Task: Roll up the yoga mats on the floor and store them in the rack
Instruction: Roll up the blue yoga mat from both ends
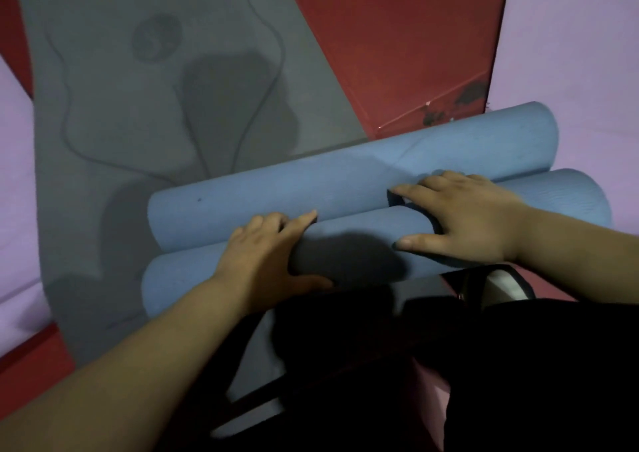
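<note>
We see a grey yoga mat (pixel 138 123) lying flat on the floor. It runs from the upper left of the frame down toward the bottom centre, and faint curved lines and a round mark are printed on it. Red floor (pixel 397 37) shows beside it in the upper centre and again at the lower left edge. A lilac mat (pixel 570 37) fills the right side of the frame, and another lilac surface (pixel 14 175) lies along the left edge. We cannot tell whether these two are one piece.

Across the middle of the frame two blue rolled mats lie side by side, touching along their length and slanting up toward the right. The far blue roll (pixel 345 175) rests across the end of the grey mat, with its right end over the red floor. The near blue roll (pixel 363 227) sits just below it in the frame. A black garment (pixel 518 365) fills the lower right and covers part of the near roll's lower edge.

The right hand (pixel 463 220) lies flat on the near roll, its grip wide: the fingers are spread toward the seam between the rolls and the thumb points left. The left hand (pixel 266 247) lies over the near roll too, its grip also wide, with the fingertips at the seam and the thumb down the near side. Neither hand closes round a roll
</note>
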{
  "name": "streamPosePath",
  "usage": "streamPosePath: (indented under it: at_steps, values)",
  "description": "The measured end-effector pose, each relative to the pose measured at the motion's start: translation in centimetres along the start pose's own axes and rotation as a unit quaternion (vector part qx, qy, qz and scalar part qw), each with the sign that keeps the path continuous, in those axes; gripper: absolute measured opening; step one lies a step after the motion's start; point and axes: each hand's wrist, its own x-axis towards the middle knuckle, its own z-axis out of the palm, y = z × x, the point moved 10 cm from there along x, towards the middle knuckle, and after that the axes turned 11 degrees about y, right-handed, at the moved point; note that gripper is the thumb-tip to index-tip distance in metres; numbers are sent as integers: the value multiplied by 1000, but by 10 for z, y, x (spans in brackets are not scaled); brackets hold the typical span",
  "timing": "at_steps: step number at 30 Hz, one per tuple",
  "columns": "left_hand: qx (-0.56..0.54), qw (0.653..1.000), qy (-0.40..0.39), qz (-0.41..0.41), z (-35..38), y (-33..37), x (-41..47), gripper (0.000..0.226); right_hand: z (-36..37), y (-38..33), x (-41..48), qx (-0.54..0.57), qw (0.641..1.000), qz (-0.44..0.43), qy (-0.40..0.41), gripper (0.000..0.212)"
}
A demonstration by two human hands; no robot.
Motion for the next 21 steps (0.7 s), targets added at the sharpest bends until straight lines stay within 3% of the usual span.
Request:
streamPosePath:
  at_steps: [7, 13, 19, 21]
  values:
    - [-14, 996, 9, -87, -5, -13, 15, 110, -3, 12, 17, 9, 998, 60, 22, 103]
    - [-20, 996, -9, -90, -5, -16, 22, 110, -12, 13, 22, 20, 996, 39, 81, 98]
    - [-35, 992, 28, -121, -20, -23, 33, 103, -18, 25, 50, 35, 995, 47, 86, 98]
    - [-28, 995, 29, -96, -16, -11, 22, 98, -18, 29, 55, 40, 994, 52, 85, 98]
